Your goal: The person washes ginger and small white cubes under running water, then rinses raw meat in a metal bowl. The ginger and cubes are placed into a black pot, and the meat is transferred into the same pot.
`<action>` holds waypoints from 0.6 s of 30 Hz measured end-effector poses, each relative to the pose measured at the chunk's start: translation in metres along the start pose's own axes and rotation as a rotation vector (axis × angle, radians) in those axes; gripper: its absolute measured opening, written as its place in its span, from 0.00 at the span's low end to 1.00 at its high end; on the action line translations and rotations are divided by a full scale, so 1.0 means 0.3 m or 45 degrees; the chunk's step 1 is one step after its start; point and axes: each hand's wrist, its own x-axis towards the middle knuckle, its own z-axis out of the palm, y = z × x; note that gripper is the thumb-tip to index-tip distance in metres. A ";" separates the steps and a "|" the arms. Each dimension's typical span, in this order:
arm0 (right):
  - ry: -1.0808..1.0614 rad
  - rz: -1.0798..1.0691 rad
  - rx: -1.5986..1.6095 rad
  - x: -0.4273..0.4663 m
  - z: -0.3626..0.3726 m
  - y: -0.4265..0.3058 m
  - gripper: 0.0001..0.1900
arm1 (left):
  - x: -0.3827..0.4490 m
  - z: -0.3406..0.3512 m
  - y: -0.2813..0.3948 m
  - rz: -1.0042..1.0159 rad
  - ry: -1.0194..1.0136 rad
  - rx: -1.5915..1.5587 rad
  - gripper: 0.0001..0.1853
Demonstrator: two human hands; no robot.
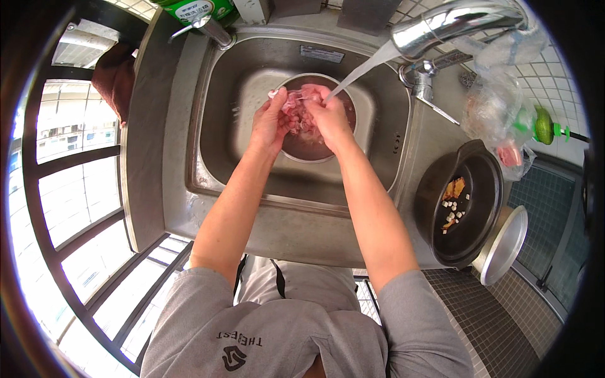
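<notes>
Both hands are over a round metal bowl [309,159] that stands in a stainless steel sink [227,141]. Pink raw meat [294,105] stretches between them, with more pieces lower down in reddish water. My left hand [269,122] grips one end, thumb on top, where a pale bit sticks up. My right hand [331,117] pinches the other end of the meat. From the chrome faucet [416,38] a stream of water [363,70] falls onto the right hand's knuckles. The fingertips are partly hidden by the meat.
Right of the sink, a dark pot [463,236] holds white cubes and brownish pieces. Beside it are a pale round vessel [505,245] and a plastic bag [491,108] near packed meat [510,155]. A soap dispenser [217,33] and a green container [198,12] stand behind the sink's left corner.
</notes>
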 end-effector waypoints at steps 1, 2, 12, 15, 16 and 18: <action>-0.007 0.061 0.025 0.007 0.007 -0.008 0.10 | -0.003 0.000 0.005 0.009 0.004 0.008 0.17; -0.004 0.142 0.049 0.016 0.010 -0.018 0.09 | -0.007 0.000 0.009 0.018 0.008 0.015 0.18; -0.235 0.341 0.476 -0.010 -0.003 -0.114 0.15 | 0.000 -0.007 0.030 -0.036 -0.033 -0.198 0.18; -0.286 0.280 0.210 -0.007 -0.005 -0.122 0.15 | -0.001 -0.011 0.023 -0.050 -0.039 -0.165 0.18; -0.302 0.310 0.201 -0.003 -0.011 -0.125 0.14 | -0.002 -0.013 0.021 -0.062 -0.054 -0.173 0.18; -0.320 0.364 0.182 0.006 -0.026 -0.130 0.14 | -0.005 -0.017 0.021 -0.093 -0.066 -0.188 0.19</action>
